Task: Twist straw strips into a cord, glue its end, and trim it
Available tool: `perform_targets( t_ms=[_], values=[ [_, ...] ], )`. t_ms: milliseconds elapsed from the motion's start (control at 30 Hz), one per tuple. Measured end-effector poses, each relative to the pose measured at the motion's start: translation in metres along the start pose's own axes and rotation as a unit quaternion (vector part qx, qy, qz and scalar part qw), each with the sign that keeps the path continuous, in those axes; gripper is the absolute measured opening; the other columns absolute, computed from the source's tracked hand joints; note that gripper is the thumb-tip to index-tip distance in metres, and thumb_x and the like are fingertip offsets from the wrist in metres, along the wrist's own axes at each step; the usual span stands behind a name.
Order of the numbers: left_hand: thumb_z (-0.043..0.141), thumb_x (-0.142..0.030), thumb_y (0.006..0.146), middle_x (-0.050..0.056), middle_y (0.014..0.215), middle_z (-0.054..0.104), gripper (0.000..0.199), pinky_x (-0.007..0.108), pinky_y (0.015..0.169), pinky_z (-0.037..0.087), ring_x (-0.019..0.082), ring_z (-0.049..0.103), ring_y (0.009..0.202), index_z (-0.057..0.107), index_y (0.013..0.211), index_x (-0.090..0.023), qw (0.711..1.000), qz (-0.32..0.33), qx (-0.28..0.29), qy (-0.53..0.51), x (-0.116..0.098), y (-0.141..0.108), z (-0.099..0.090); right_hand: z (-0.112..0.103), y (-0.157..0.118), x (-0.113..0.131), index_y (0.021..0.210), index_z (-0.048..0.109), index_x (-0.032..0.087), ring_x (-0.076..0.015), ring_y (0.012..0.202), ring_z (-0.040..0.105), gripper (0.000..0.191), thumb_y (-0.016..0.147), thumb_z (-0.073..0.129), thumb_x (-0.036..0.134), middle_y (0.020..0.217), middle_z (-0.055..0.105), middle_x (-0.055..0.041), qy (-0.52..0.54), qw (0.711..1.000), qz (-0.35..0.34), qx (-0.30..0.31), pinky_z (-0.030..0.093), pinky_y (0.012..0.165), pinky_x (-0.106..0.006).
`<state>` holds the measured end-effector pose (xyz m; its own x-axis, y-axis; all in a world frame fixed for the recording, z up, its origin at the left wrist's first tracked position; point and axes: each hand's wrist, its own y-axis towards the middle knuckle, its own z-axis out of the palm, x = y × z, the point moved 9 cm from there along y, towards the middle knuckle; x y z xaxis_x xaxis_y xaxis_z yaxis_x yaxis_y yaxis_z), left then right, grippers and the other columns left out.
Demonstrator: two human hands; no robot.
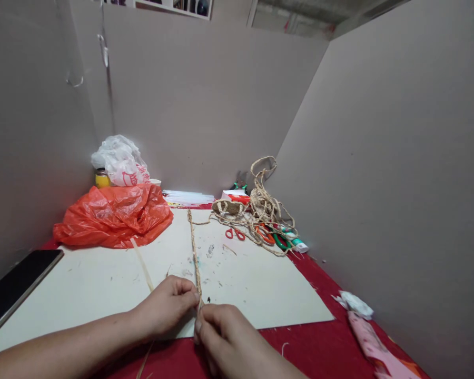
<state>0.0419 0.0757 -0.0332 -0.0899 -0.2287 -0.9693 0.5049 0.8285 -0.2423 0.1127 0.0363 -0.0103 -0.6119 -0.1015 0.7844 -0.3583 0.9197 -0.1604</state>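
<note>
A thin braided straw cord (195, 252) runs from the upper middle of the white board (260, 284) down to both hands. My left hand (169, 305) is closed in a pinch at the cord's near end, on its left side. My right hand (225, 337) pinches the same end just below and to the right, its fingertips close to the left hand's. A flat pale strip (142, 266) lies on the board, reaching from the red plastic bag (118, 216) toward my left hand. Loose fibres (145, 360) hang below the left wrist.
At the back right lie a tangled rope pile (266, 208), red-handled scissors (235, 233) and a tube (298, 243). A black phone (19, 284) is at the left edge. White sticks (187, 197) lie at the back; a pink packet (369, 337) sits front right. Grey walls surround the table.
</note>
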Motion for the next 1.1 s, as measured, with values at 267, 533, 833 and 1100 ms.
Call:
perform_targets(
  t_ms=[267,533,833,1100],
  values=[
    [0.065,-0.033,0.063,-0.002,0.054,0.055,0.021,0.022,0.049,0.025,0.007,0.038,0.047,0.056,0.061,-0.014,0.998,-0.026,-0.002,-0.053,0.000,-0.005,-0.001,0.002,-0.014,0.012,0.068,0.061,0.018,-0.0130,0.051,0.047,0.029,0.086,0.043,0.032,0.058,0.059,-0.0025,-0.126,0.991,-0.044,-0.005,0.029,0.049,-0.024],
    [0.067,-0.043,0.068,-0.004,0.051,0.051,0.032,0.022,0.053,0.031,0.007,0.038,0.046,0.054,0.064,-0.014,0.992,0.003,0.072,-0.104,-0.008,-0.007,0.011,-0.021,0.006,-0.015,0.095,0.055,0.017,-0.0116,0.054,0.052,0.040,0.085,0.046,0.055,0.068,0.058,0.0005,0.224,0.974,0.041,-0.016,0.038,0.049,-0.021],
    [0.052,-0.037,0.079,-0.006,0.054,0.038,0.024,0.021,0.048,0.025,0.008,0.031,0.052,0.053,0.066,-0.016,0.981,0.025,0.042,0.186,-0.008,-0.007,-0.001,0.010,0.018,-0.035,0.054,0.042,0.020,-0.0053,0.034,0.015,0.040,0.083,0.048,0.047,0.039,0.026,0.0096,0.268,0.952,0.100,0.104,0.007,0.036,-0.023],
    [0.036,-0.032,0.088,0.001,0.057,0.052,0.031,0.025,0.051,0.027,0.014,0.044,0.052,0.057,0.069,-0.019,0.872,0.083,0.002,0.483,-0.039,-0.031,-0.001,0.009,0.015,-0.045,0.058,0.056,0.016,-0.0054,0.035,0.015,0.027,0.078,0.047,0.030,0.036,0.024,0.0101,0.309,0.940,0.140,-0.026,0.007,0.039,-0.024]
  ],
)
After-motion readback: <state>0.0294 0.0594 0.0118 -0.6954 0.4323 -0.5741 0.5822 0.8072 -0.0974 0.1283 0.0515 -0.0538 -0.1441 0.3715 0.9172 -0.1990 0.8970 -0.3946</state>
